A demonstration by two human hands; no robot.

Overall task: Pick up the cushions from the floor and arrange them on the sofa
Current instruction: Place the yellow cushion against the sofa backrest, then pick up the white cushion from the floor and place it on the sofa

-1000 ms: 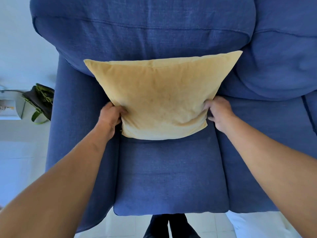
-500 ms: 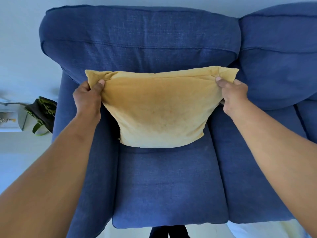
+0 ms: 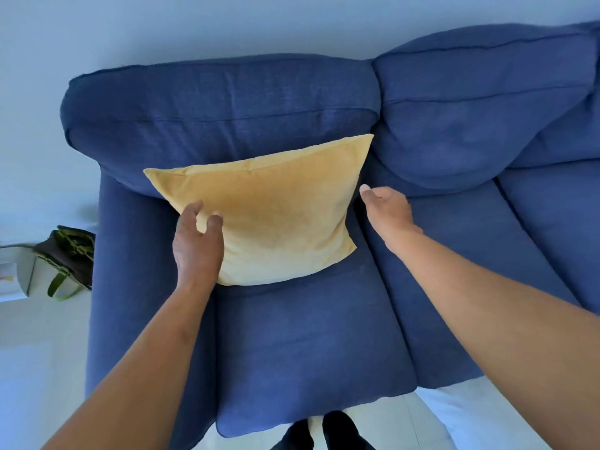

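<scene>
A yellow cushion (image 3: 279, 209) leans upright against the back of the blue sofa (image 3: 311, 345), on the leftmost seat next to the armrest. My left hand (image 3: 198, 241) hovers at the cushion's lower left side with its fingers spread, holding nothing. To the right of the cushion, my right hand (image 3: 388, 209) is open just off its right edge, a small gap between them. No other cushion is in view.
A dark bag with green straps (image 3: 66, 258) lies on the pale floor left of the armrest, beside a white low table (image 3: 13, 271). A white object (image 3: 461, 414) lies on the floor in front of the middle seat. My feet (image 3: 324, 433) stand at the sofa's front edge.
Both hands have let go of the cushion's top corners and dropped lower beside it. The cushion now rests by itself against the backrest, and the view has pulled back.
</scene>
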